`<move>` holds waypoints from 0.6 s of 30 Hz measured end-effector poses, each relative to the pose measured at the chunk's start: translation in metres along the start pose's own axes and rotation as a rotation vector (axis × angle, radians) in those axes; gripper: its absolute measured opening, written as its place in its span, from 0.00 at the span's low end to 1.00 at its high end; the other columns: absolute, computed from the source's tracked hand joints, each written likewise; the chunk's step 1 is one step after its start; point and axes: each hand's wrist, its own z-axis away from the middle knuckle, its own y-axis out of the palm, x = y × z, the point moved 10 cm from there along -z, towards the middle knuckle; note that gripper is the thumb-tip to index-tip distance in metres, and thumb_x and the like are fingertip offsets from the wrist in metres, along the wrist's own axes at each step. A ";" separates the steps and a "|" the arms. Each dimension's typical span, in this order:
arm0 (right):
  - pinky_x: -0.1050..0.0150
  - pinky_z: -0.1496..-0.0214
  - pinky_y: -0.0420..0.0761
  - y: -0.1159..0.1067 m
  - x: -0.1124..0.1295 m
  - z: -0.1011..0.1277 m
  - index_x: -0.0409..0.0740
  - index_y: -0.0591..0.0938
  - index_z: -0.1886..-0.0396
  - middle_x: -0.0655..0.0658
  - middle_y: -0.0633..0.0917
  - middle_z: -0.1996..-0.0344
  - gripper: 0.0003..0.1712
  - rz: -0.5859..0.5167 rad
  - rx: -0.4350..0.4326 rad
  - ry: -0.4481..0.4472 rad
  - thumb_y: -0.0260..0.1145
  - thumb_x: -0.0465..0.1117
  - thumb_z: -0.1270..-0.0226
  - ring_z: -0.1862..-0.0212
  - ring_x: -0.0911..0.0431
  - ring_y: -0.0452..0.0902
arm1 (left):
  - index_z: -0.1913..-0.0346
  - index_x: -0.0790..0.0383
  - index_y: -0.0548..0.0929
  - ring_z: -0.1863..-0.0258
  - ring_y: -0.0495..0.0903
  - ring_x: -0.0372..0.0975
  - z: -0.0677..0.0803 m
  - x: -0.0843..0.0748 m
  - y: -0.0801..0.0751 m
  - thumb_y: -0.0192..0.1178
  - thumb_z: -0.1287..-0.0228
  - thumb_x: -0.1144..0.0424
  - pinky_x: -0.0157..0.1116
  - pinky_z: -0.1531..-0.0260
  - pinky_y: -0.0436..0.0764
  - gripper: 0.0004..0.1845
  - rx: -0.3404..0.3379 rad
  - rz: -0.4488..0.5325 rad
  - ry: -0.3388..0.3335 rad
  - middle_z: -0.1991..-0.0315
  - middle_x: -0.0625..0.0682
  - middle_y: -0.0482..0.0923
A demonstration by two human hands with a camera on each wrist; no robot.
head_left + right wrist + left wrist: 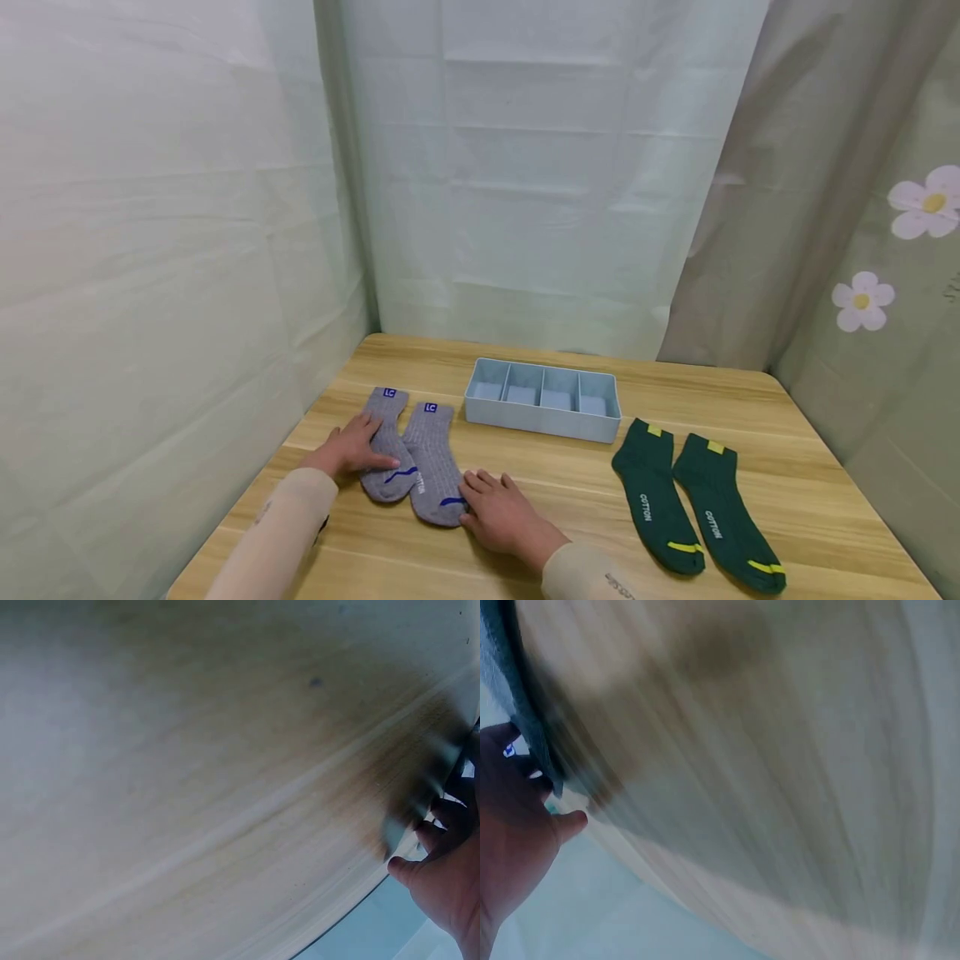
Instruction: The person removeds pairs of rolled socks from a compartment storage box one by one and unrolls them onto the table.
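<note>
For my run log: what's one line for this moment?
left hand on grey socks | right hand at toe | tray untouched

A blurred wooden surface (210, 772) is filling nearly the whole frame. At the lower right edge the right hand (446, 881) is showing, its fingers (429, 834) lying against the wood beside a dark, smeared shape.

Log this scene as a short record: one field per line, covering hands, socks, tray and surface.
left hand: fingers lie flat on the left grey sock
right hand: fingertips touch the toe end of the right grey sock
grey socks: side by side, flat, cuffs pointing away
green socks: flat pair at the right, untouched
tray: light blue, four compartments, nothing seen inside
surface: wooden table
</note>
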 end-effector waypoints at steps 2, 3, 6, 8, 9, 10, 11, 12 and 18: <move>0.44 0.31 0.66 0.000 0.000 0.000 0.48 0.71 0.28 0.49 0.69 0.29 0.31 0.001 0.000 0.000 0.56 0.55 0.25 0.28 0.52 0.62 | 0.27 0.74 0.61 0.27 0.47 0.66 0.003 0.000 0.002 0.70 0.49 0.35 0.70 0.35 0.45 0.58 0.033 0.003 0.001 0.27 0.76 0.49; 0.44 0.32 0.66 0.000 0.000 0.000 0.48 0.71 0.28 0.49 0.69 0.29 0.31 0.002 0.000 0.000 0.56 0.55 0.25 0.28 0.52 0.62 | 0.27 0.75 0.61 0.27 0.47 0.66 0.005 -0.001 0.002 0.72 0.50 0.36 0.70 0.35 0.45 0.58 0.040 0.007 0.007 0.27 0.76 0.49; 0.45 0.31 0.66 0.000 0.000 -0.001 0.48 0.71 0.28 0.49 0.69 0.29 0.31 0.003 0.002 0.001 0.56 0.55 0.25 0.28 0.52 0.62 | 0.27 0.73 0.60 0.27 0.47 0.66 0.009 0.001 0.002 0.73 0.52 0.38 0.69 0.34 0.44 0.59 0.062 0.010 0.021 0.26 0.75 0.48; 0.44 0.31 0.66 0.000 0.001 -0.001 0.48 0.71 0.28 0.49 0.69 0.29 0.31 0.002 0.002 0.000 0.56 0.55 0.25 0.28 0.52 0.62 | 0.26 0.72 0.60 0.27 0.48 0.67 0.011 0.002 0.004 0.74 0.53 0.39 0.69 0.34 0.44 0.59 0.076 0.008 0.032 0.26 0.76 0.47; 0.44 0.31 0.65 0.000 0.001 -0.001 0.48 0.71 0.28 0.49 0.69 0.28 0.31 0.000 0.005 -0.001 0.56 0.55 0.25 0.28 0.52 0.62 | 0.26 0.72 0.60 0.27 0.48 0.67 0.011 0.003 0.004 0.75 0.54 0.39 0.69 0.34 0.44 0.59 0.081 0.007 0.036 0.26 0.76 0.48; 0.45 0.31 0.65 0.000 0.001 -0.001 0.48 0.71 0.28 0.49 0.69 0.28 0.31 0.001 0.004 -0.001 0.56 0.55 0.25 0.28 0.52 0.62 | 0.26 0.72 0.60 0.27 0.47 0.67 0.012 0.004 0.005 0.75 0.54 0.38 0.69 0.34 0.44 0.60 0.086 0.008 0.039 0.26 0.75 0.47; 0.45 0.31 0.65 0.000 0.001 -0.001 0.48 0.71 0.28 0.49 0.69 0.28 0.31 0.001 0.005 -0.001 0.56 0.55 0.25 0.28 0.52 0.62 | 0.26 0.72 0.60 0.27 0.47 0.67 0.012 0.005 0.006 0.75 0.54 0.38 0.69 0.34 0.44 0.60 0.090 0.006 0.042 0.26 0.75 0.47; 0.45 0.31 0.66 0.000 0.001 -0.001 0.48 0.71 0.28 0.49 0.69 0.29 0.31 0.003 0.002 -0.001 0.56 0.55 0.25 0.28 0.52 0.62 | 0.26 0.72 0.60 0.27 0.47 0.67 0.012 0.005 0.006 0.75 0.55 0.38 0.69 0.34 0.44 0.61 0.095 0.007 0.044 0.26 0.76 0.47; 0.45 0.32 0.67 -0.001 0.000 -0.001 0.48 0.72 0.28 0.49 0.70 0.29 0.31 0.008 -0.008 0.002 0.57 0.56 0.26 0.28 0.52 0.63 | 0.25 0.71 0.58 0.27 0.46 0.66 0.009 0.007 0.011 0.73 0.55 0.34 0.68 0.33 0.43 0.62 0.121 -0.013 0.028 0.26 0.75 0.46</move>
